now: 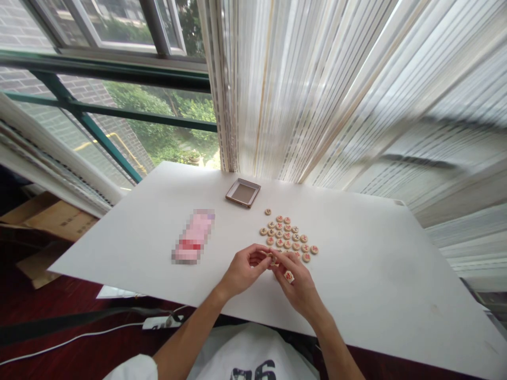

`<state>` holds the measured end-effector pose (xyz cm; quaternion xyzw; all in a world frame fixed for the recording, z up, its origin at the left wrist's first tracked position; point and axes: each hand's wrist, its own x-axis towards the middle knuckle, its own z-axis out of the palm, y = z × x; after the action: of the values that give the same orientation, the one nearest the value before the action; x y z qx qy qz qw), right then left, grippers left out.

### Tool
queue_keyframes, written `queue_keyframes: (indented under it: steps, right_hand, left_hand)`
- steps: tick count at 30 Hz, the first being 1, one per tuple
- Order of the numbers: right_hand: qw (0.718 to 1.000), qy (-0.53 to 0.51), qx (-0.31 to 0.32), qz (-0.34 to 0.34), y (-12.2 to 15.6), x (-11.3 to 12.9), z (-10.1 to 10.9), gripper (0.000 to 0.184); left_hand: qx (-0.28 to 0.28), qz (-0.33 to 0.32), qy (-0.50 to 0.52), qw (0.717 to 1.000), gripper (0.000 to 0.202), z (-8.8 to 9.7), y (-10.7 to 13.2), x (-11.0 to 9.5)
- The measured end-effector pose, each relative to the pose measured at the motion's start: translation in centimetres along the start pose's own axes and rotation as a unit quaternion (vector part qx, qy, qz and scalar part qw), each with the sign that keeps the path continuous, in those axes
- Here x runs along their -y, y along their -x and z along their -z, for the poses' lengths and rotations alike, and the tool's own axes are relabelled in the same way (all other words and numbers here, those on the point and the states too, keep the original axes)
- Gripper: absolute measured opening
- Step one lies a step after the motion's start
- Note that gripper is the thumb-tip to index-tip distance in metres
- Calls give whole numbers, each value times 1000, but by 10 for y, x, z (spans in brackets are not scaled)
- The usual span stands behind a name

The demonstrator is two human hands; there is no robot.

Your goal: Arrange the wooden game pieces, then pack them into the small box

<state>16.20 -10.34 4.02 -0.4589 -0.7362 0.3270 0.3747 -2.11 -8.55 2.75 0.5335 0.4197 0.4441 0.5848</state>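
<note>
My left hand [244, 272] and my right hand [293, 277] meet at the near edge of a group of round wooden Chinese chess pieces [287, 236]. Both hands are closed, with fingertips pinched around one chess piece [273, 259], which they mostly cover. Another piece with a red character [289, 276] shows at the right hand's palm side; whether it is held there or lies on the table I cannot tell. The group's pieces lie flat, marked in red or black, and the fingers hide some of them. One black-marked piece [268, 211] sits apart at the back.
A shallow square box part [236, 201] stands on the white table [368, 274] behind the pieces. A pink blurred-out item [194, 236] lies to the left. White string curtains [285, 95] hang along the table's far edge. Below is a power strip [162, 322] with cables.
</note>
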Motion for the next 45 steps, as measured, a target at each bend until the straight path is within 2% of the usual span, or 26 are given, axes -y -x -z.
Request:
queue_keyframes:
  steps: [5, 10, 19, 26, 31, 42, 45]
  right_hand:
    - [996, -14, -77, -32, 3, -2, 16, 35]
    - [982, -24, -163, -92, 14, -25, 42, 31]
    - [956, 24, -231, -181, 40, -64, 71, 37]
    - [934, 29, -283, -217, 48, -89, 71, 40]
    - [931, 45, -297, -207, 50, -95, 67, 37]
    - [927, 56, -306, -208, 50, -91, 66, 35]
    - [926, 54, -306, -214, 50, -91, 67, 35]
  left_hand:
    - [-52, 5, 3, 999, 35, 23, -12, 6]
    - [-98, 4, 17, 995, 42, 46, -27, 6]
    - [-121, 4, -47, 992, 38, 47, -44, 4]
    - [-134, -29, -196, 971, 28, 49, -52, 6]
    - [-110, -42, -311, 943, 18, 48, -55, 7]
    - [-155, -64, -442, 881, 17, 49, -56, 11]
    - [-148, -72, -436, 885, 20, 52, -52, 11]
